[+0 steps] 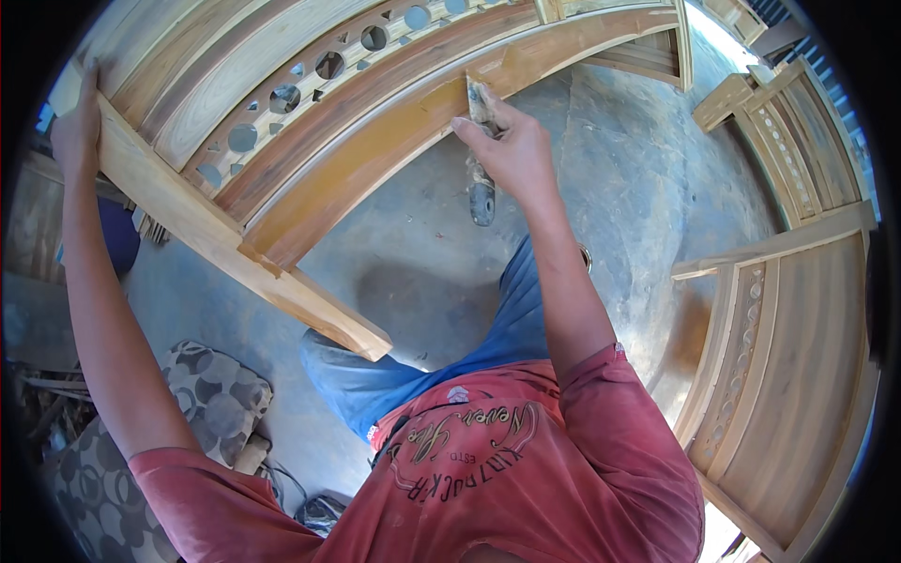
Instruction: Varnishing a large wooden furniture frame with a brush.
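Observation:
In my right hand [511,150] is a putty knife [481,188], its dark handle pointing down toward me and its smeared blade against the lower rail of a wooden headboard panel [202,113]. Yellow-brown filler [375,141] coats much of that curved rail. My left hand [77,131] rests on the panel's pale corner post [169,202] at the far left, its fingers stretched along the wood. A row of round and small triangular cut-outs runs across the panel, between plain boards.
More slatted wooden panels [798,375] with cut-out rows stand at the right. A patterned grey cushion [211,394] lies at lower left near cables and a dark plastic bag [321,513]. A purple object [120,235] sits behind the post. The floor [619,188] is grey concrete.

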A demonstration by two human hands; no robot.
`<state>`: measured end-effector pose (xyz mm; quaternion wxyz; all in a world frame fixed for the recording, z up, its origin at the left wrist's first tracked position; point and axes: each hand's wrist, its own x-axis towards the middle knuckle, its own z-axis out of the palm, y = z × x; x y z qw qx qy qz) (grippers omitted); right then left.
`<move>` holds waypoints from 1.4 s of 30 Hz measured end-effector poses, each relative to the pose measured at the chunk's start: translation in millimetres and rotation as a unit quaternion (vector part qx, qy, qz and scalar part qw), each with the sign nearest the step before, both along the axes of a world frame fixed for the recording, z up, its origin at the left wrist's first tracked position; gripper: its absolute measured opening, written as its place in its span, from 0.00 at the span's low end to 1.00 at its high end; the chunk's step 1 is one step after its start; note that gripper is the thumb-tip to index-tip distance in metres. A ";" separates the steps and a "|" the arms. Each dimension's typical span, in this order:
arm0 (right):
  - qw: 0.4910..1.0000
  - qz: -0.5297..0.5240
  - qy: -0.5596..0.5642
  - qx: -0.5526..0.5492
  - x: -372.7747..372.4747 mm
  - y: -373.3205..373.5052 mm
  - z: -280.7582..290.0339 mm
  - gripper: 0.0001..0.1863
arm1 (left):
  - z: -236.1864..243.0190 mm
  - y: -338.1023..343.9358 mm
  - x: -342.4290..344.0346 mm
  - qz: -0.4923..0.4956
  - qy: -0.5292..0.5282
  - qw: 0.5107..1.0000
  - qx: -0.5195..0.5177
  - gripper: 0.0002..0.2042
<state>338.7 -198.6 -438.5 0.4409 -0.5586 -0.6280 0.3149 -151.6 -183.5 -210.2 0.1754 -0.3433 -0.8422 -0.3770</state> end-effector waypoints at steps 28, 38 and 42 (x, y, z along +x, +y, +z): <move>0.976 0.010 -0.098 0.195 36.0 49.0 -56.1 0.24 | 3.1 -7.6 12.0 0.008 -0.003 1.000 0.001 0.52; 0.975 0.045 -0.148 0.158 39.2 28.4 -31.0 0.22 | 0.5 -3.0 17.0 0.003 0.005 1.000 0.011 0.53; 0.979 0.035 -0.123 0.157 41.7 22.2 -32.5 0.21 | -9.0 29.2 -15.9 -0.127 -0.365 0.915 -0.118 0.53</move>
